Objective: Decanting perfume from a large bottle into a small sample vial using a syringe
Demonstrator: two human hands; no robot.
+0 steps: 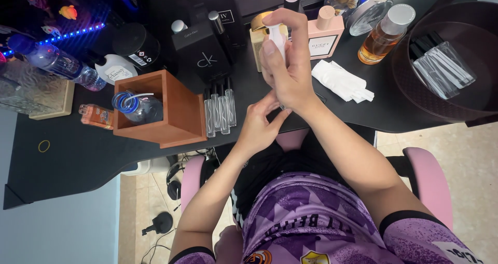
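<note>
- Mid-fill, by the look of it: right hand [288,69] wrapped round a small white-topped bottle [276,40], forefinger on top, held above the black desk [78,150].
- Left hand [258,125] just below, fingertips pinched at something hidden under the right palm, maybe a vial, can't tell.
- Row of clear slim vials [220,111] just beside the wooden box [179,113].
- Next, probably: steady aim, gentle press, no drips.

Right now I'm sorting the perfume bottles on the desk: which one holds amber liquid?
The clear bottle with the silver cap, right of the pink boxy bottle, near the dark tub. Its liquid is orange-amber; the other is opaque pink.
</note>
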